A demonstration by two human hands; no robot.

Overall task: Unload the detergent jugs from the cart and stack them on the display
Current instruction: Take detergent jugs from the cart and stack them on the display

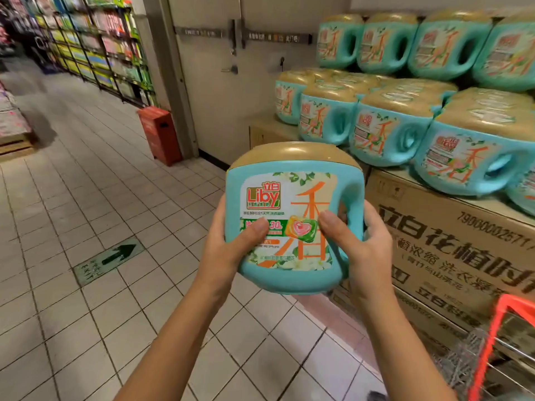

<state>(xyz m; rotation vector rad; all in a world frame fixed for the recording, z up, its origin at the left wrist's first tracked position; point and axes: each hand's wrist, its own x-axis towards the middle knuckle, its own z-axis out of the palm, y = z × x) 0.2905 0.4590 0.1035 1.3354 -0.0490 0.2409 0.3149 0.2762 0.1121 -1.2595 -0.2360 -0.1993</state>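
Observation:
I hold a teal detergent jug [292, 204] with a gold lid and a Liby label in front of me, over the tiled floor. My left hand [228, 247] grips its left side, thumb on the label. My right hand [359, 244] grips its right side at the handle, thumb on the label. To the right, several matching jugs [388, 134] are stacked in two tiers on the display of cardboard cartons [451, 235]. The cart [503, 342], with a red frame and wire mesh, shows at the lower right corner; its contents are hidden.
A red box [159, 134] stands on the floor by the wall corner. Stocked shelves [95, 41] line the aisle at the upper left. A green arrow sticker [110, 260] marks the tiled floor. Low stacked goods [11, 123] sit at the left edge.

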